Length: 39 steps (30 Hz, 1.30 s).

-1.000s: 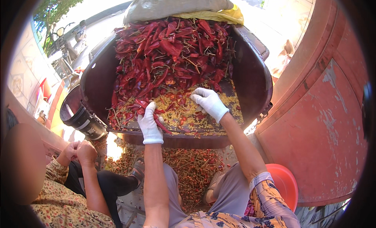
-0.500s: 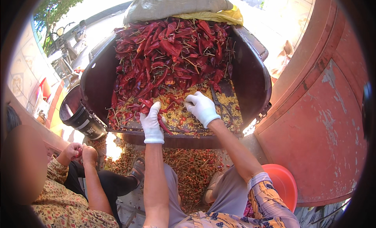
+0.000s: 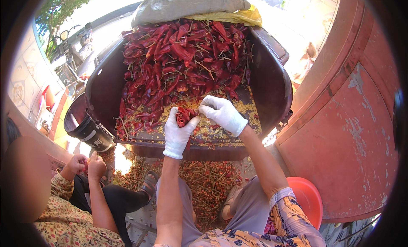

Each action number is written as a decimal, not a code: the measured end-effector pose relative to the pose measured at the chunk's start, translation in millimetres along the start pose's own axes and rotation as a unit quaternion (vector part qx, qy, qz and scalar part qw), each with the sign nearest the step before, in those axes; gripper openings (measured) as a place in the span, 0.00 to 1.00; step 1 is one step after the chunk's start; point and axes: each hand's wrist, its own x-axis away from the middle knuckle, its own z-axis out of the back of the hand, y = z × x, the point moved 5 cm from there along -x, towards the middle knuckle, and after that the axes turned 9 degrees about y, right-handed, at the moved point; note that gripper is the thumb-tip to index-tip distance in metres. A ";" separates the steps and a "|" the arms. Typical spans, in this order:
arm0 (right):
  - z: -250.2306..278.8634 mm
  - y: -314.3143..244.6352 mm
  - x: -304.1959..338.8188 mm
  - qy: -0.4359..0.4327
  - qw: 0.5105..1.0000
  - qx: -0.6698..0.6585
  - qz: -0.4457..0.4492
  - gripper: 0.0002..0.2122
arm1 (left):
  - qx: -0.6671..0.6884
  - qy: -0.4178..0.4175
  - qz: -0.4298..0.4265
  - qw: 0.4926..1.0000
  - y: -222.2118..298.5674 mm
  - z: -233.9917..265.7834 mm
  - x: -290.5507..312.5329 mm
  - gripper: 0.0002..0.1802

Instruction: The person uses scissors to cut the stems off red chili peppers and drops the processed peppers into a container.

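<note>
My left hand [image 3: 178, 133], in a white glove, is closed around a dried red chili pepper [image 3: 185, 115], with its torn open end facing up. Just beside it, my right hand [image 3: 224, 115], also gloved in white, has its thumb and fingers pinched together at the pepper's edge; what they hold, if anything, is too small to make out. Both hands are above the near side of a dark tub-like cart [image 3: 274, 90]. A large heap of dried red chilies [image 3: 182, 60] fills its far part, and yellow seeds [image 3: 248, 109] cover the bottom. Scissors seen earlier are mostly hidden behind my right hand.
A grey and yellow sack [image 3: 191, 9] lies over the cart's far edge. Left stands a black bucket [image 3: 87, 126]; stems [image 3: 212, 183] litter the floor. A co-worker's hands [image 3: 87, 165] work at lower left. A red basin [image 3: 304, 198] sits by a reddish door [image 3: 340, 132].
My hands have come together: the left moved right and up slightly with its chili, and several loose chilies around it are no longer there. The right now covers most of the scissors.
</note>
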 end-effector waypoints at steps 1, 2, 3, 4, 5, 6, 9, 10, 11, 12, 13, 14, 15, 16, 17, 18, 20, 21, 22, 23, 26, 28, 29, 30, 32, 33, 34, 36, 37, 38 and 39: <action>-1.1 -2.6 -0.2 0.022 0.999 0.000 0.043 0.06 | 0.020 0.014 -0.007 1.000 2.0 -0.8 1.0 0.14; -2.8 -5.1 0.1 0.044 0.995 0.000 0.085 0.06 | 0.040 0.028 -0.014 0.999 5.0 -3.9 2.3 0.14; -4.1 -8.3 1.3 0.066 0.990 0.001 0.127 0.05 | 0.061 0.043 -0.021 0.997 6.8 -4.9 2.9 0.13; -5.4 -7.4 2.0 0.076 0.990 -0.004 0.123 0.05 | 0.070 0.032 -0.005 0.997 4.3 -5.8 2.6 0.12; -6.5 -7.5 2.8 0.085 0.989 -0.010 0.119 0.05 | 0.079 0.021 0.011 0.997 1.9 -6.1 2.0 0.12; -7.8 -7.9 3.5 0.094 0.989 -0.015 0.115 0.05 | 0.088 0.010 0.027 0.996 -0.5 -6.3 1.4 0.11; -15.1 -10.6 7.1 0.097 0.991 -0.062 0.074 0.05 | 0.145 -0.003 0.076 0.987 -7.4 -5.2 0.4 0.09; -16.9 -7.8 6.6 0.089 0.990 -0.101 0.040 0.05 | 0.150 -0.017 0.091 0.984 -7.6 -4.2 1.3 0.08; -18.5 -4.6 6.0 0.082 0.987 -0.140 0.005 0.05 | 0.156 -0.032 0.106 0.981 -5.5 -2.5 2.9 0.08; -20.0 -1.2 5.7 0.074 0.981 -0.179 -0.029 0.05 | 0.162 -0.046 0.121 0.978 -2.3 -1.9 5.3 0.07; -20.9 1.9 5.4 0.054 0.972 -0.223 -0.051 0.05 | 0.173 -0.051 0.117 0.977 4.2 -3.0 8.8 0.08; -21.0 5.4 5.6 0.034 0.961 -0.267 -0.071 0.05 | 0.178 -0.058 0.115 0.976 3.8 -2.7 9.3 0.08; -21.6 8.8 5.3 0.015 0.946 -0.309 -0.092 0.06 | 0.184 -0.065 0.113 0.974 2.7 -2.4 9.4 0.08; -22.3 12.2 3.3 0.003 0.925 -0.364 -0.106 0.06 | 0.189 -0.072 0.111 0.973 2.3 -2.4 9.6 0.09; -23.0 13.3 0.6 -0.009 0.900 -0.418 -0.122 0.06 | 0.232 -0.062 0.131 0.962 2.0 -2.1 9.9 0.09; -22.9 13.0 -1.8 -0.020 0.872 -0.470 -0.136 0.06 | 0.274 -0.052 0.151 0.948 2.4 -1.8 10.0 0.10; -16.9 0.7 4.4 -0.087 0.933 -0.318 -0.143 0.07 | 0.359 0.037 0.144 0.921 -4.6 21.9 -4.0 0.08; -13.8 -12.0 14.4 -0.152 0.959 -0.194 -0.139 0.07 | 0.378 0.072 0.149 0.911 -13.9 39.6 -10.7 0.07; -14.5 -16.1 19.7 -0.214 0.965 -0.067 -0.132 0.07 | 0.396 0.107 0.154 0.899 -22.5 53.4 -14.2 0.07; -11.2 -10.1 16.8 -0.222 0.963 0.046 -0.147 0.09 | 0.367 0.133 0.152 0.908 -22.7 56.0 -14.8 0.08; 0.0 21.3 -10.3 0.056 0.991 0.109 0.053 0.09 | 0.297 0.189 0.159 0.922 -22.2 55.8 -15.2 0.09; -10.6 23.1 -15.7 0.127 0.933 0.260 0.212 0.06 | 0.275 0.210 0.169 0.923 -26.0 52.3 -15.5 0.10; -23.4 19.6 -14.5 0.138 0.918 0.286 0.236 0.06 | 0.274 0.227 0.147 0.923 -25.9 50.6 -15.6 0.08; -34.6 15.7 -13.1 0.151 0.902 0.312 0.258 0.07 | 0.254 0.229 0.150 0.928 -25.7 50.3 -14.1 0.08; -50.9 16.6 -18.1 0.136 0.881 0.364 0.270 0.08 | 0.218 0.229 0.156 0.936 -20.5 49.4 -11.4 0.08; -54.5 19.6 -20.1 0.131 0.872 0.388 0.269 0.08 | 0.195 0.239 0.136 0.941 -15.7 46.0 -10.1 0.09; -56.8 22.6 -21.6 0.127 0.862 0.411 0.268 0.08 | 0.192 0.223 0.131 0.947 -14.2 43.4 -9.8 0.10; -60.4 25.5 -26.7 0.115 0.867 0.415 0.251 0.07 | 0.184 0.193 0.120 0.956 -13.8 41.1 -8.9 0.10; -60.8 27.0 -28.6 0.109 0.869 0.418 0.243 0.07 | 0.181 0.187 0.116 0.958 -15.9 42.5 -10.1 0.12; -60.0 28.9 -28.5 0.114 0.874 0.402 0.248 0.06 | 0.182 0.197 0.121 0.956 -17.1 43.6 -10.2 0.12; -59.0 30.9 -28.0 0.119 0.878 0.387 0.254 0.06 | 0.184 0.207 0.126 0.953 -18.1 44.3 -10.2 0.12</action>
